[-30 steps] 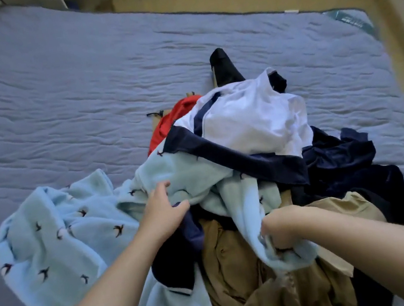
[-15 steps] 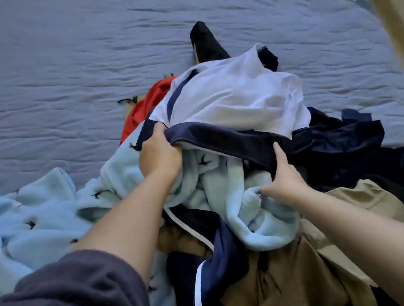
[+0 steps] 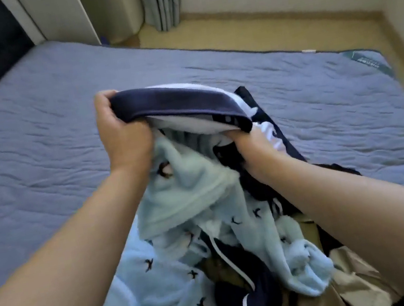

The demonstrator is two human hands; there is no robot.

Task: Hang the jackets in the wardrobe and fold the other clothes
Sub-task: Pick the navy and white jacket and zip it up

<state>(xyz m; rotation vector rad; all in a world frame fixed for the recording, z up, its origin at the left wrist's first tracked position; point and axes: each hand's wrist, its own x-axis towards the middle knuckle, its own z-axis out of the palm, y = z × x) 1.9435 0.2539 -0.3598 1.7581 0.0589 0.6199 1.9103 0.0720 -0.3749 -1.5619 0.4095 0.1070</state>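
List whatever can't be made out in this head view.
Head view:
Navy-and-white garment: bunched between left hand and right hand; its type is unclear.
Khaki garment: partly covered by the light blue fleece, cut off by the bottom edge.
Corner label on the mattress: print too blurred to read.

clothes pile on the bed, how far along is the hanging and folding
Done: nothing; no folded stack or hung jacket shows on the grey quilted bed. In hand: the left hand and right hand both grip a navy-and-white garment, held above the pile. Left: the light blue bird-print fleece, the tan garment and the dark navy clothes lie heaped, unsorted.
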